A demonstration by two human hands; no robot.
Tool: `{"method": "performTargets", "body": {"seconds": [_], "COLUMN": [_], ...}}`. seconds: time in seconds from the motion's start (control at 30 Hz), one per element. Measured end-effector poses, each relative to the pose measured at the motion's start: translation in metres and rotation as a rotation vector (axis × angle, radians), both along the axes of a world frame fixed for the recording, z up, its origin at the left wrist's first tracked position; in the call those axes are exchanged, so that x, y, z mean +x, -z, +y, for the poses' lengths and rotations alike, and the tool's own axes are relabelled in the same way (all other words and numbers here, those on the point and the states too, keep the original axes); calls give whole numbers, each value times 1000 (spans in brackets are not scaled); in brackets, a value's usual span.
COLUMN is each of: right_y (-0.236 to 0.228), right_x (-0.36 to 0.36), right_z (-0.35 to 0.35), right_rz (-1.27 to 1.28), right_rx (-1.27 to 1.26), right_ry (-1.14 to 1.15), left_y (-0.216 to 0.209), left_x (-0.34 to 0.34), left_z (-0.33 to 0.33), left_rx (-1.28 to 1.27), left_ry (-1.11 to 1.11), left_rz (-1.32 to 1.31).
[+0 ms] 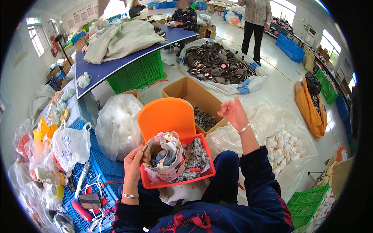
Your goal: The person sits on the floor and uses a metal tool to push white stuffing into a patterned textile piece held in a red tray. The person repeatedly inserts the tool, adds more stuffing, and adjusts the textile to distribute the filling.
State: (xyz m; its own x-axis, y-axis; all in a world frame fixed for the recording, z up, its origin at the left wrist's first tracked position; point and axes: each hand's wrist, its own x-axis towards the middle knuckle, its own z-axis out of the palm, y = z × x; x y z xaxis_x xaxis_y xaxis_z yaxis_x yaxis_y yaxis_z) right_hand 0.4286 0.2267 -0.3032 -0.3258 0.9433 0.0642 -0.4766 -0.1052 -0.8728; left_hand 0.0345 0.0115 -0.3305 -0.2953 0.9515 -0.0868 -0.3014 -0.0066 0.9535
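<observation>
**Left hand (134, 161) pinches rim of patterned bag (168, 173)**

The bag stands in a red tray (155, 185), mouth up, long axis near upright. Right hand (234, 114) (its grip unclear) is raised; beyond: orange chair back (167, 117), blue table (88, 69), pale floor (278, 87).

The pale, glossy floor (287, 83) carries an open cardboard box (186, 91), a clear bag of white stuffing (116, 124), a plastic sheet (249, 113) heaped with small white pieces, another sheet bearing a dark pile, and an orange sack (309, 110). A red tray (208, 157) holds a patterned fabric bag (169, 167) beside grey-speckled fluffy pieces (197, 155). On the blue table (176, 37) lies a large pale sack (124, 40).
</observation>
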Motion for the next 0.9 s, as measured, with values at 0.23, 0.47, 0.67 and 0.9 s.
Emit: {"method": "performTargets", "body": {"seconds": [0.23,0.47,0.67,0.9], "right_y": [-182,-233,-203,-210], "right_x": [-71,-100,-99,-98], "right_z": [11,25,26,27], "right_rz": [433,350,383,709], "right_rx": [203,227,107,517], "right_ry": [-129,-68,-118,27], "left_y": [-7,3,5,14], "left_x": [23,21,17,15], "left_z": [4,-2,-1,-4], "left_rx": [21,-1,-7,-36], "left_ry": [43,25,3,32], "left_rz": [-53,-92,-121,-93]}}
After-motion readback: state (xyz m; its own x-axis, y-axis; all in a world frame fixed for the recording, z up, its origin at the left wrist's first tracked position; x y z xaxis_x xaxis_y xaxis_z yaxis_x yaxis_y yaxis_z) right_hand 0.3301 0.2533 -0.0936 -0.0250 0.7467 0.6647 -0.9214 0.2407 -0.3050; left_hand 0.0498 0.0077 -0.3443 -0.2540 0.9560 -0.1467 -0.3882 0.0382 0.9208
